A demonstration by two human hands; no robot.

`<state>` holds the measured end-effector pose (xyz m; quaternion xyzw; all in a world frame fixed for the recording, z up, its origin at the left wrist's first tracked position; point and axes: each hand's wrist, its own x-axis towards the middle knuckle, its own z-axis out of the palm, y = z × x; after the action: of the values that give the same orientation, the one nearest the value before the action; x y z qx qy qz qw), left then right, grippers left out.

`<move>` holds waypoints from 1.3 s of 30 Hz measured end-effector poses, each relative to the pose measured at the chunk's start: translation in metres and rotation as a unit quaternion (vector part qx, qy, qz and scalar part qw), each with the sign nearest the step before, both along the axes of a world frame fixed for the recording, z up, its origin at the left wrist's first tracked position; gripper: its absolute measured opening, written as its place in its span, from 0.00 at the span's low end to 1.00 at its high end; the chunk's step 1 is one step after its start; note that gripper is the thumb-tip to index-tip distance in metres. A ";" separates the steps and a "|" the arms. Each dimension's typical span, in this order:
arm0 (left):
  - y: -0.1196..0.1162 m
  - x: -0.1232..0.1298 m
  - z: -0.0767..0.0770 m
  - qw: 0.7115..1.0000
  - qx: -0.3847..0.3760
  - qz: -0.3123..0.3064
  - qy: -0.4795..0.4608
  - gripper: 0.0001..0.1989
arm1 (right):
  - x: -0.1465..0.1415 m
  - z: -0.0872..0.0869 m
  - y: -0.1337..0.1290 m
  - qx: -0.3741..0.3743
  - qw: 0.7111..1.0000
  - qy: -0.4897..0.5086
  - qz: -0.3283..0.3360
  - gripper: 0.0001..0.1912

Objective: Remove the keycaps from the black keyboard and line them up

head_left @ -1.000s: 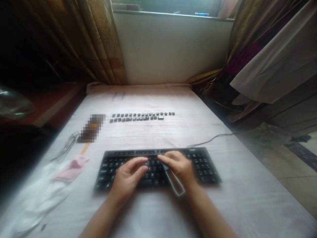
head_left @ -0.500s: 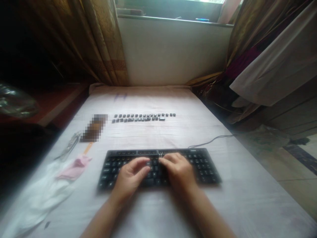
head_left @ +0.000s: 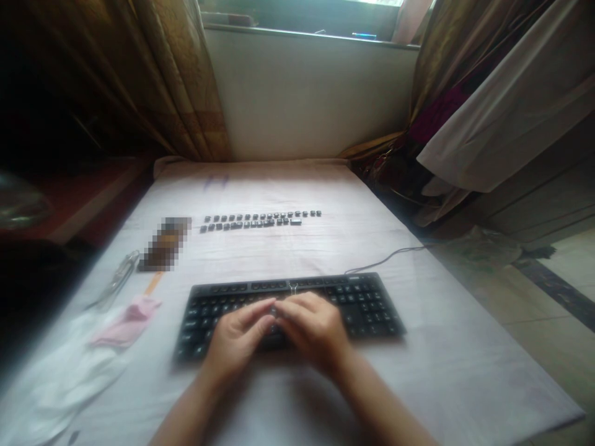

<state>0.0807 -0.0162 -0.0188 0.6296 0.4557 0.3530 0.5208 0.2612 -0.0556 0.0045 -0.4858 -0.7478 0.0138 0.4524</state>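
A black keyboard (head_left: 376,310) lies on the cloth-covered surface below both hands. My right hand (head_left: 316,325) is closed over its middle, and the two thin prongs of a wire keycap puller (head_left: 292,288) stick up past the fingers. My left hand (head_left: 237,334) is curled from the left, thumb and forefinger brought close together. Its fingertips meet those of the right hand; a small dark thing seems to be between them, too blurred to name. Beyond the keyboard, several loose black keycaps (head_left: 253,225) are laid out in two rows.
Left of the keyboard are a pink cloth (head_left: 125,322), white crumpled fabric (head_left: 60,384), a bundle of pale cord or wire (head_left: 121,272) and a blurred-out brown item (head_left: 165,244). The keyboard's cable (head_left: 390,253) trails over the right edge. Curtains (head_left: 186,93) hang behind.
My right hand has moved left and its fingertips now meet those of the left hand. The left thumb and forefinger are closer together. The whole view has shifted slightly.
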 end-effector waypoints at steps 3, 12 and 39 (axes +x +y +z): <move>-0.001 0.001 0.001 1.000 0.027 -0.002 0.006 0.15 | 0.000 0.002 -0.001 -0.005 1.000 0.005 0.000 0.07; -0.005 0.000 0.002 0.996 0.081 -0.026 0.017 0.16 | -0.001 0.007 -0.001 -0.026 1.000 0.013 0.002 0.06; 0.051 -0.092 -0.013 0.896 0.216 0.307 0.238 0.23 | 0.135 -0.025 0.179 -0.312 0.919 -0.051 -0.235 0.11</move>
<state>-0.0109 0.0350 -0.0319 0.6206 0.6492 0.4250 0.1135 0.3964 0.1236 -0.0201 -0.7642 -0.5917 0.1153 0.2295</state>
